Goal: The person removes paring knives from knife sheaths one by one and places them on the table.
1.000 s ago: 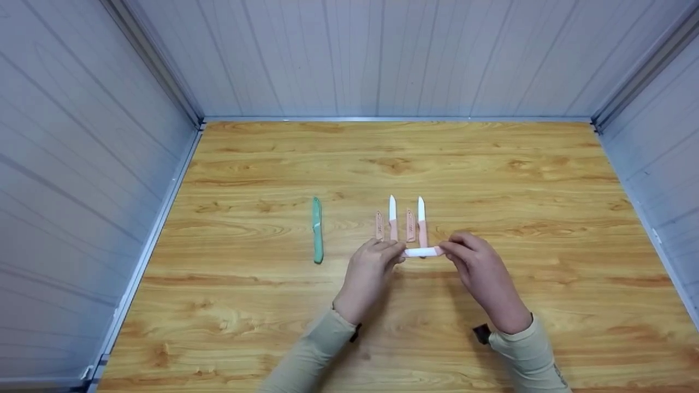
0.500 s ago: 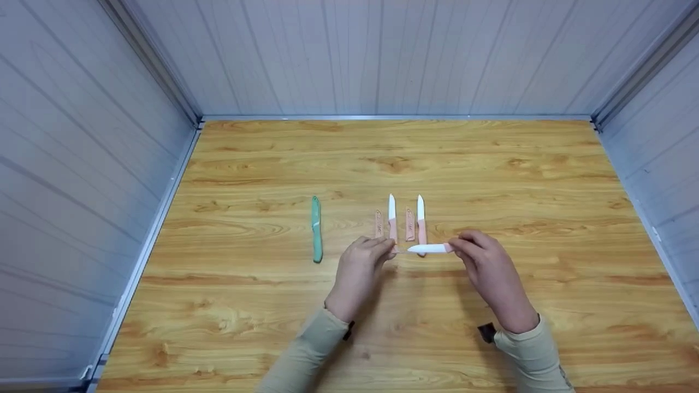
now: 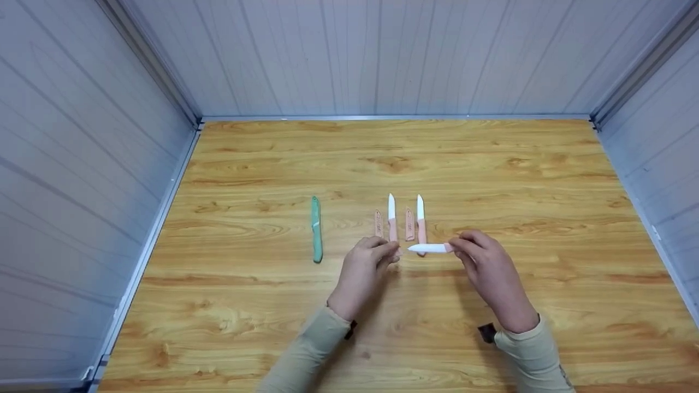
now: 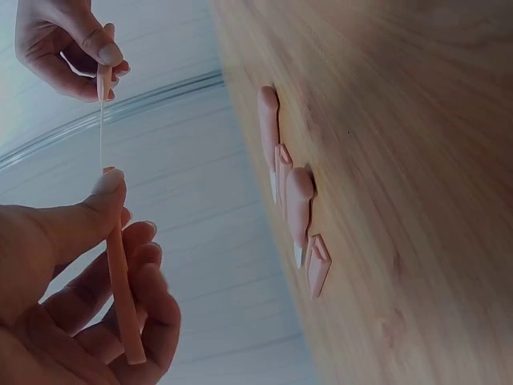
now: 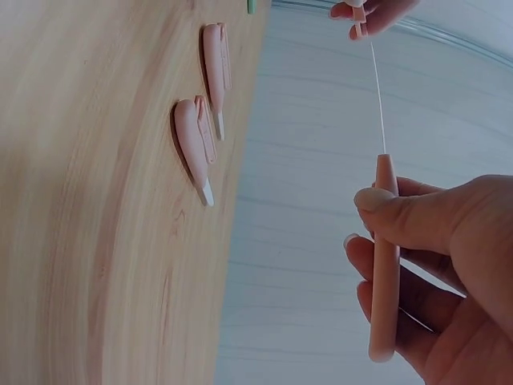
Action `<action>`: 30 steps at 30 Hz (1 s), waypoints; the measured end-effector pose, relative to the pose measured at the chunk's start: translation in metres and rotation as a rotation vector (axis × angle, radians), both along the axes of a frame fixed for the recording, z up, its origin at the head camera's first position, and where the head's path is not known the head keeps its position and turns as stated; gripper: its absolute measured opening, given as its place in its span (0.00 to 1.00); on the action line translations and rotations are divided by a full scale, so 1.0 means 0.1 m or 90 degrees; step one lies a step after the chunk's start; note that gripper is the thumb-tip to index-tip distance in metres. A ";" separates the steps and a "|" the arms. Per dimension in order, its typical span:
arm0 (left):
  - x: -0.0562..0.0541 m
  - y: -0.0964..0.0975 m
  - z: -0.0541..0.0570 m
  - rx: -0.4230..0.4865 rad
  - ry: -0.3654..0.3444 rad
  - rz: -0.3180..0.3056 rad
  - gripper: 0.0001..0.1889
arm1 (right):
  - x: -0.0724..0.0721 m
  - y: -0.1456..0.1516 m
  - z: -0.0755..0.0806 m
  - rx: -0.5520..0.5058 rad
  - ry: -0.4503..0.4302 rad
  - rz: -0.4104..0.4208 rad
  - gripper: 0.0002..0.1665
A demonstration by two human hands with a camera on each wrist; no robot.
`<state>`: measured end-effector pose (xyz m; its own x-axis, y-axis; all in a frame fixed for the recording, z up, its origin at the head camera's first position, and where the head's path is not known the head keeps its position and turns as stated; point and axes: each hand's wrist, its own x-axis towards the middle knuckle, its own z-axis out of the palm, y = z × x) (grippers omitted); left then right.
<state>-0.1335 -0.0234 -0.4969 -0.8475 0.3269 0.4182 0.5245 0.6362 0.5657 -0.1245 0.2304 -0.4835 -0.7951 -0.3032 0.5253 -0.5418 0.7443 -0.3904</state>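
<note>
My right hand (image 3: 486,273) pinches the pink handle (image 5: 385,273) of a paring knife held above the table. Its white blade (image 3: 428,248) points left toward my other hand. Between thumb and fingers, my left hand (image 3: 363,273) holds a pink knife sheath (image 4: 124,301), mostly hidden by the fingers in the head view. The blade tip is close to the sheath's mouth. Beyond the hands, two more pink paring knives (image 3: 392,218) (image 3: 420,218) lie with white blades pointing away. A pink sheath (image 3: 378,224) lies left of one, and another sheath (image 3: 409,224) lies between them.
A green knife (image 3: 317,229) in its green sheath lies on the wooden table (image 3: 246,305), left of the pink ones. White panel walls (image 3: 382,60) stand at the back and both sides. Black wrist straps show at both sleeves.
The blade and sheath have drawn apart: my right hand moved right with the knife and my left hand moved left with the sheath. In the last half second the left hand shifted slightly right.
</note>
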 end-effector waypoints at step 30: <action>-0.07 0.06 -0.06 0.129 -0.204 -0.056 0.05 | 0.02 -0.12 -0.21 -0.149 -0.227 -0.050 0.22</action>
<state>-0.1408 -0.0173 -0.5028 -0.9180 0.3424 0.2001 0.3483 0.4550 0.8195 -0.1227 0.2187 -0.5044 -0.9550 -0.1406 0.2613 -0.2883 0.6472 -0.7057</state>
